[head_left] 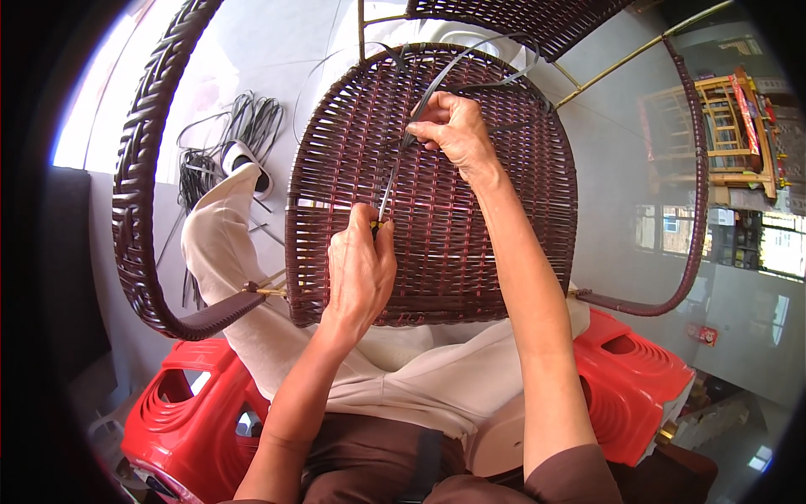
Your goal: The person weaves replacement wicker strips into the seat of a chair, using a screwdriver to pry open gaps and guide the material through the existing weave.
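Note:
A dark brown woven chair seat is in front of me, its weave crossed by dark and reddish strands. My left hand, low over the seat's middle, is closed round the black and yellow handle of what looks like a screwdriver. The tool's thin metal shaft points up and away, its tip at the weave. Farther off, my right hand pinches a flat dark grey weaving strip between thumb and fingers. From there the strip loops over the seat's far edge, and its lower end meets the weave.
Woven armrests curve at the left and right of the seat. Bundled dark strips lie on the floor at the left. Red plastic stools stand on both sides of my legs. A wooden frame is far right.

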The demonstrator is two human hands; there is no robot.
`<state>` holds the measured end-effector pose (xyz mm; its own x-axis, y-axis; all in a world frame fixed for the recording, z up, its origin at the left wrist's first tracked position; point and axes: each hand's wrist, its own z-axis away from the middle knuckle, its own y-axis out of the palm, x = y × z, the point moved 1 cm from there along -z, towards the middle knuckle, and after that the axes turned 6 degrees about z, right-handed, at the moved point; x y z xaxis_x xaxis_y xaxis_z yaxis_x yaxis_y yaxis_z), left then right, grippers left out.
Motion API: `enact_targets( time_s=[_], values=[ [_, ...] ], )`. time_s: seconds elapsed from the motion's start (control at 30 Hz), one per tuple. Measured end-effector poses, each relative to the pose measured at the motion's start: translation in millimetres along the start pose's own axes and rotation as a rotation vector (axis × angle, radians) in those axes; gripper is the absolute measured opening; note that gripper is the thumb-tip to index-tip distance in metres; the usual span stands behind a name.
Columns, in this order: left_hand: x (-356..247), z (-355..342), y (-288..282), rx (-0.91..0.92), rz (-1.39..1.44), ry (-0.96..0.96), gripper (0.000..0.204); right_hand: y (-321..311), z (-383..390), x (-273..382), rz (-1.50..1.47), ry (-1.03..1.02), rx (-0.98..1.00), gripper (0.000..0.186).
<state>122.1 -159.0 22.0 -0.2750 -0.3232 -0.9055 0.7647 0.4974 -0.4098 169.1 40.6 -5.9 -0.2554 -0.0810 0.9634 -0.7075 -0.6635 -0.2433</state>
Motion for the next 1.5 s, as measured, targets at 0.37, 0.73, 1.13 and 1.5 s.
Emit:
enact_targets(
  time_s=[0.37, 0.73, 1.13, 1.5],
  values=[
    [0, -4, 7, -0.021, -0.039, 0.015, 0.011, 1, 0, -1, 0.004, -0.012, 0.000, 0.015],
    [3, -1, 8, -0.041, 0.001, 0.006, 0.010, 0, -1, -2, 0.034, 0.023, -0.024, 0.015],
    [5, -4, 6, -0.014, -0.003, -0.021, 0.014, 2, -1, -3, -0.004, 0.004, -0.005, 0.015],
    [1, -4, 11, -0.021, -0.119, 0.086, 0.010, 2, 0, -3, -0.014, 0.001, -0.011, 0.015]
  ],
)
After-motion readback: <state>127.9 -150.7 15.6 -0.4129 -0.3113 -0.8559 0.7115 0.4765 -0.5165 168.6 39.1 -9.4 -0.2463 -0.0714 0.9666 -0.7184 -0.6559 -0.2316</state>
